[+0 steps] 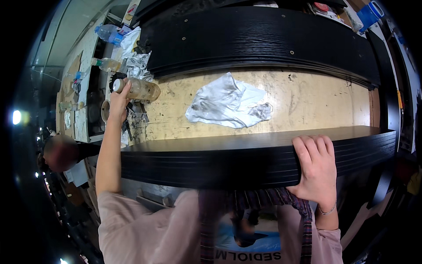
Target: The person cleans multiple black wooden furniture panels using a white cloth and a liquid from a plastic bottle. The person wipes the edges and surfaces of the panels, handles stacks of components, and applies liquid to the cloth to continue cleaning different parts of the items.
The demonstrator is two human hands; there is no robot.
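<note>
My left hand (118, 102) reaches out to the left and closes round the cap end of a plastic bottle (146, 89), which is tilted on its side. The bottle has a pale cap and murky brownish contents. My right hand (315, 169) grips a stack of black boards (211, 165) standing on edge along the near side of the table, its fingers over the top and its thumb against the near face. Between the board stacks, a crumpled white cloth (228, 103) with grey smudges lies on the stained wooden tabletop (316, 101).
Another pile of black boards (246, 37) with small drilled holes fills the far side. Rags (138, 61), a clear bottle (107, 64) and a blue-tinted bottle (109, 34) crowd the left. A blue jug (370, 16) stands far right. Another person (61, 152) is at the left.
</note>
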